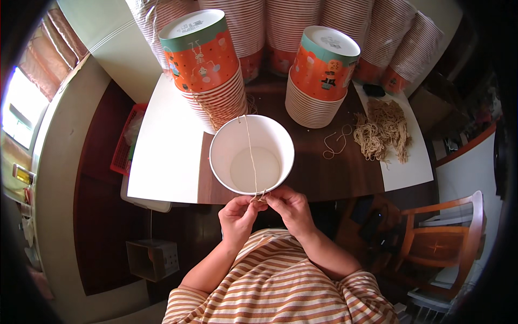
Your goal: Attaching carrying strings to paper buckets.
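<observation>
Left hand (238, 217) and right hand (291, 209) pinch thin beige cord (251, 150).
The round white paper bucket (223, 159) stands mouth-up near the brown-and-white surface (315, 170)'s front edge, presumably keeping its rim within reach.

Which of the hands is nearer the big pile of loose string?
Right. The right hand is at the open cup's near rim, left of the string pile; the left hand is beside it, farther left.
</observation>
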Demonstrator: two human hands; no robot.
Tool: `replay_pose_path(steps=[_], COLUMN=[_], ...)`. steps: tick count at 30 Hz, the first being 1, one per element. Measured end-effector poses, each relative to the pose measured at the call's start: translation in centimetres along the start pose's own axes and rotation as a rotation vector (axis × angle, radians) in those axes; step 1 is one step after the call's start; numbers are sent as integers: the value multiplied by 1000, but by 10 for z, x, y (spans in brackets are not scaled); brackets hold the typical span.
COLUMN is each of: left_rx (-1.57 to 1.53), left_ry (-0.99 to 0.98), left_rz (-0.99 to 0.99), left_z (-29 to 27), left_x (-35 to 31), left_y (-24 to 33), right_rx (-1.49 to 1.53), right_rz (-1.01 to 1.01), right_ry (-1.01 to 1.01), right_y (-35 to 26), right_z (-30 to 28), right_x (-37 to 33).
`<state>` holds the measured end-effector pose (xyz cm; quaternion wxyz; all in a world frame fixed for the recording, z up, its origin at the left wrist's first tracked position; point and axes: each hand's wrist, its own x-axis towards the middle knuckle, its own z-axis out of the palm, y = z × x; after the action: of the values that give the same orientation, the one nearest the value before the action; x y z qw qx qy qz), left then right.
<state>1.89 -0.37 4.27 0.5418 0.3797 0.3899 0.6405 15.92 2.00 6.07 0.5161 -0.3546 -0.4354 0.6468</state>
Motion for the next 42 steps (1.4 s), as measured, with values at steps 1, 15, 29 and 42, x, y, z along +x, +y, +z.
replay_pose_path(steps=[1,15,29,42], left_rx=[0,0,-52,130], left_ry=[0,-150,-194,-113], left_rz=[0,-35,-203,-88], left_z=[0,-3,10,11], left_x=[0,-4,-1,-3], left_y=[1,11,27,25], right_rx=[-6,44,60,-1025], right_rz=[-19,103,155,-675], right_ry=[9,-18,-6,80], right_y=[1,-6,-16,-44], right_z=[0,-5,-6,1], right_x=[0,-9,-10,-11])
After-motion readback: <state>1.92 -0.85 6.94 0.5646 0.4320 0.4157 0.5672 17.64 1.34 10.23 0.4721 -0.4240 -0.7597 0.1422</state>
